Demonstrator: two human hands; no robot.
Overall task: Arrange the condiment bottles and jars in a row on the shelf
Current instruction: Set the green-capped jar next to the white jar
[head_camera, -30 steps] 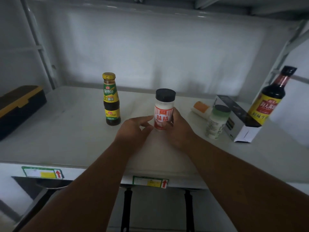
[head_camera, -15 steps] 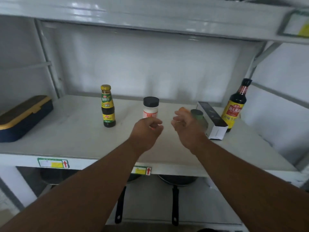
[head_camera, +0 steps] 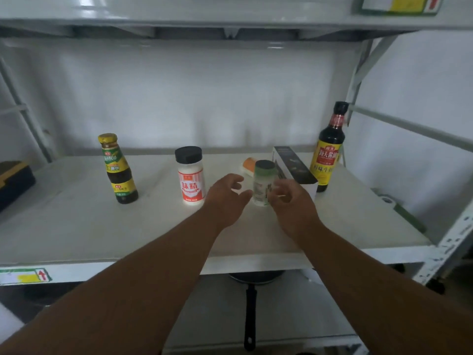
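Bare forearms are stretched in from the bottom of the frame, both reaching toward the middle of the shelf (head_camera: 76,226). The left hand (head_camera: 225,196) is held open, fingers loosely spread, nothing in it. The right hand (head_camera: 289,201) is cupped beside the green-capped jar (head_camera: 262,183), apparently about to take it; whether it is touched cannot be told. Left of centre, the white jar (head_camera: 191,175) and yellow-capped bottle (head_camera: 117,170) are already lined up. Farther right, the tall dark bottle (head_camera: 327,149) is parked behind a box (head_camera: 294,165), likely awaiting its turn.
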